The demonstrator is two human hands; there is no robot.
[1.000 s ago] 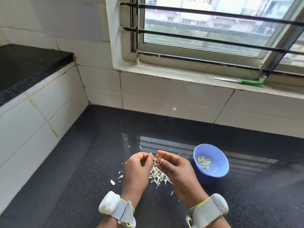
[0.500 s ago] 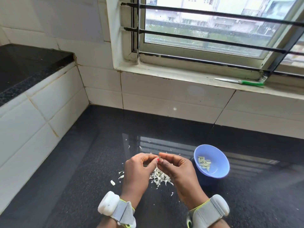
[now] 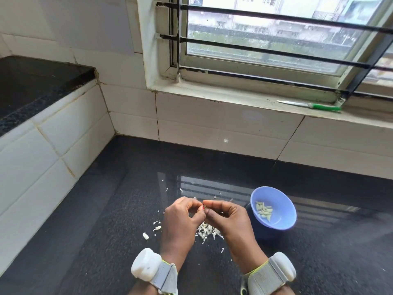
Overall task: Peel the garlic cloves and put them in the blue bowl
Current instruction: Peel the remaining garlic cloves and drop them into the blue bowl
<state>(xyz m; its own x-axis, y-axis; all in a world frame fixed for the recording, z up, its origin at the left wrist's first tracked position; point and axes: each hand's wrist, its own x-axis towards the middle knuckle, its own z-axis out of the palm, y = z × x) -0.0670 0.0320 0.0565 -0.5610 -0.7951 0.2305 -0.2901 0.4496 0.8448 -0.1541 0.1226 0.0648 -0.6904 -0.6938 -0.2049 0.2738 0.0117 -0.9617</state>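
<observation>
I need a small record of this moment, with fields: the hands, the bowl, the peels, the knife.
left hand: fingers curled, fingertips meeting those of the right hand above the counter
right hand: fingers curled, pinching something small; the item itself is hidden
blue bowl: on the counter, right of the hands, holds peeled garlic cloves
peels: scattered below the hands
knife: green handle, on the window sill

A glossy black countertop (image 3: 106,231) meets white wall tiles (image 3: 212,128). On the sill of a barred window (image 3: 276,39) lies a knife (image 3: 310,105) — green handle, pale blade.
</observation>
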